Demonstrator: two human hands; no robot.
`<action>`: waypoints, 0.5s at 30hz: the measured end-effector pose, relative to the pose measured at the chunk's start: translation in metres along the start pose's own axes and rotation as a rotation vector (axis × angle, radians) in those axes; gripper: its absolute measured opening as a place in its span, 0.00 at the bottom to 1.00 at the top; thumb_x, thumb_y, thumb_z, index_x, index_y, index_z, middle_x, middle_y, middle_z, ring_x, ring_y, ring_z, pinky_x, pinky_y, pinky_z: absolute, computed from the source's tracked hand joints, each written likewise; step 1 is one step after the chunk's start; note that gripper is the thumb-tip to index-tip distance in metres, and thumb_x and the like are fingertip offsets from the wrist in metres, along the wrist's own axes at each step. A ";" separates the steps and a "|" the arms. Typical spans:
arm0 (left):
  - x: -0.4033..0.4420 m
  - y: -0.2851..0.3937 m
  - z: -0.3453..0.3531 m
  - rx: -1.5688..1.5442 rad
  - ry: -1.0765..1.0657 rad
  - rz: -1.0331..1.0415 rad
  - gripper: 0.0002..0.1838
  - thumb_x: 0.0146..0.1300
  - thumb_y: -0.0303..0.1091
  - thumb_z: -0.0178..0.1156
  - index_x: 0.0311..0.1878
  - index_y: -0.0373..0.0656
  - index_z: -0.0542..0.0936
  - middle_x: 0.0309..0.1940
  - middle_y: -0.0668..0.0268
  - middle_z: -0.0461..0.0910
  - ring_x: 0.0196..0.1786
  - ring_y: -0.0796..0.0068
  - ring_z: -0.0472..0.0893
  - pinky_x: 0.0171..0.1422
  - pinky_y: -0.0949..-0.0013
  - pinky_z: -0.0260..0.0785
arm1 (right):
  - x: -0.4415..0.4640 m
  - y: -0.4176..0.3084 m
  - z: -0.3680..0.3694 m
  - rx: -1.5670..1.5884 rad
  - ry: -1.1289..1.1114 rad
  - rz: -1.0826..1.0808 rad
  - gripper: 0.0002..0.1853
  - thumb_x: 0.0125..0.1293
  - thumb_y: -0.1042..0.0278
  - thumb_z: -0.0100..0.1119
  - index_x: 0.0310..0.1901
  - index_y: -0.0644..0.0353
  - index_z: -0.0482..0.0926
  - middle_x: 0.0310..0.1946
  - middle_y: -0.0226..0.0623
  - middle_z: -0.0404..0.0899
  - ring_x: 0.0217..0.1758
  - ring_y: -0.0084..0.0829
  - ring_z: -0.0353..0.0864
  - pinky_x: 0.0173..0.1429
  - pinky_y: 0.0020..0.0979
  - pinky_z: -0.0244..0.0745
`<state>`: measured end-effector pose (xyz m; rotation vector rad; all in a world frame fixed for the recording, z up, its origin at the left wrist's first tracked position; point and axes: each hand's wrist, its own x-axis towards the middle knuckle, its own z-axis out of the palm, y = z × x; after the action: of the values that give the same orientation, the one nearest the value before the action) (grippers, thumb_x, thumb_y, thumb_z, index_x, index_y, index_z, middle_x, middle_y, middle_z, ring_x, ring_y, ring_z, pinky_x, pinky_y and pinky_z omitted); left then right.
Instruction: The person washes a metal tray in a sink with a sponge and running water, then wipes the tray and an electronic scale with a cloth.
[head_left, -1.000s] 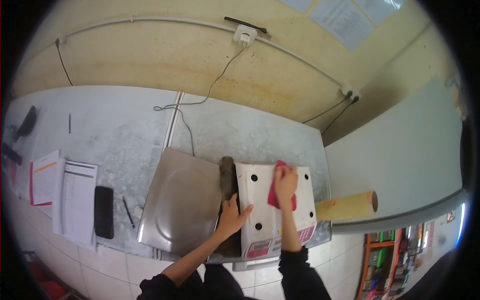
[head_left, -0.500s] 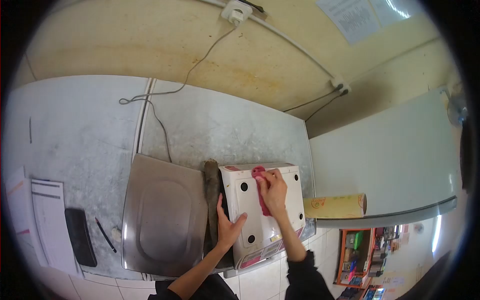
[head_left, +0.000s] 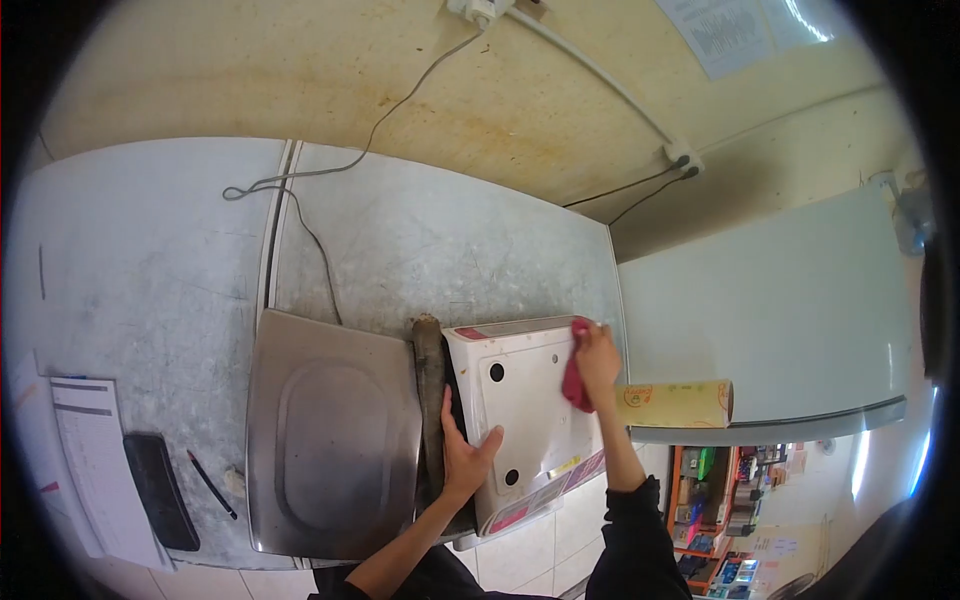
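On the grey table (head_left: pixel 450 250), one metal plate (head_left: pixel 330 500) and one long dark object (head_left: pixel 430 380) crowd the upturned white device's (head_left: pixel 525 410) left side, one yellow roll (head_left: pixel 680 404) its right; one black case (head_left: pixel 160 490) lies farther left. Two black feet (head_left: pixel 497 372) show. Hands apart: left hand (head_left: pixel 468 465) spread on its edge, right hand (head_left: pixel 598 365) clenching one red cloth (head_left: pixel 576 385) against it.

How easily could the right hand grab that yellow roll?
Probably yes: the yellow roll lies close beside the right hand, with nothing visible between them, though that hand may first need to drop the red cloth.
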<state>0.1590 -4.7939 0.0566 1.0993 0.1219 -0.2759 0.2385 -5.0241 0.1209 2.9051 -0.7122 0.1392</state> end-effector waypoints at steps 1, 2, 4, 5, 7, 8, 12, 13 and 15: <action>0.001 0.001 0.000 -0.010 -0.008 -0.019 0.47 0.50 0.23 0.60 0.68 0.40 0.41 0.62 0.50 0.56 0.63 0.63 0.61 0.67 0.63 0.52 | 0.004 0.003 0.000 -0.001 0.008 -0.020 0.09 0.62 0.64 0.46 0.40 0.54 0.76 0.37 0.44 0.74 0.36 0.45 0.78 0.32 0.44 0.74; 0.001 0.002 0.000 -0.018 -0.017 -0.039 0.47 0.50 0.23 0.60 0.68 0.40 0.41 0.62 0.50 0.56 0.63 0.63 0.61 0.67 0.63 0.52 | 0.006 0.007 0.002 -0.002 0.014 -0.038 0.09 0.62 0.64 0.47 0.40 0.53 0.76 0.37 0.45 0.74 0.36 0.46 0.78 0.32 0.44 0.74; 0.001 0.000 0.002 -0.108 -0.018 -0.065 0.47 0.50 0.24 0.60 0.68 0.40 0.41 0.62 0.50 0.56 0.63 0.63 0.61 0.67 0.63 0.52 | -0.019 -0.053 -0.007 0.025 0.005 -0.119 0.08 0.60 0.64 0.48 0.38 0.53 0.76 0.37 0.45 0.74 0.36 0.46 0.77 0.34 0.44 0.74; 0.001 -0.003 0.002 -0.185 -0.025 -0.089 0.47 0.50 0.24 0.60 0.68 0.40 0.41 0.62 0.50 0.56 0.63 0.62 0.61 0.67 0.63 0.51 | -0.040 -0.098 -0.024 0.102 0.022 -0.258 0.08 0.59 0.67 0.48 0.39 0.54 0.75 0.35 0.44 0.73 0.35 0.48 0.77 0.34 0.44 0.73; -0.002 0.000 0.002 -0.100 0.001 -0.094 0.47 0.49 0.26 0.61 0.68 0.38 0.43 0.61 0.48 0.57 0.63 0.62 0.60 0.68 0.63 0.50 | -0.058 -0.120 -0.031 0.195 0.024 -0.372 0.09 0.58 0.70 0.47 0.40 0.55 0.74 0.33 0.43 0.73 0.33 0.50 0.76 0.35 0.44 0.73; -0.001 0.002 0.001 -0.028 0.026 -0.073 0.47 0.48 0.28 0.63 0.68 0.36 0.44 0.61 0.47 0.57 0.64 0.61 0.59 0.68 0.64 0.48 | -0.055 -0.110 -0.026 0.227 0.036 -0.352 0.07 0.58 0.69 0.48 0.38 0.55 0.74 0.35 0.42 0.73 0.35 0.47 0.76 0.36 0.44 0.73; 0.000 0.000 0.000 -0.027 0.025 -0.030 0.47 0.48 0.28 0.62 0.68 0.36 0.44 0.61 0.47 0.57 0.64 0.61 0.58 0.68 0.64 0.49 | -0.008 -0.024 -0.006 0.153 0.112 -0.068 0.10 0.62 0.64 0.46 0.38 0.53 0.77 0.37 0.43 0.73 0.37 0.47 0.76 0.35 0.45 0.72; 0.000 0.000 0.000 -0.062 0.023 -0.043 0.47 0.48 0.28 0.62 0.68 0.36 0.45 0.61 0.47 0.57 0.64 0.61 0.59 0.68 0.65 0.49 | -0.002 -0.018 -0.005 0.089 0.094 -0.043 0.10 0.63 0.63 0.46 0.38 0.53 0.77 0.37 0.43 0.73 0.36 0.47 0.77 0.35 0.45 0.72; 0.001 0.000 0.002 -0.103 0.023 -0.051 0.46 0.48 0.28 0.63 0.67 0.36 0.45 0.61 0.47 0.57 0.64 0.62 0.59 0.68 0.65 0.49 | -0.006 -0.033 -0.008 0.094 0.051 -0.140 0.10 0.63 0.63 0.46 0.37 0.53 0.77 0.36 0.43 0.73 0.34 0.47 0.77 0.35 0.45 0.72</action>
<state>0.1602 -4.7957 0.0574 0.9985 0.1829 -0.2991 0.2480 -4.9917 0.1238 3.0167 -0.5047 0.2360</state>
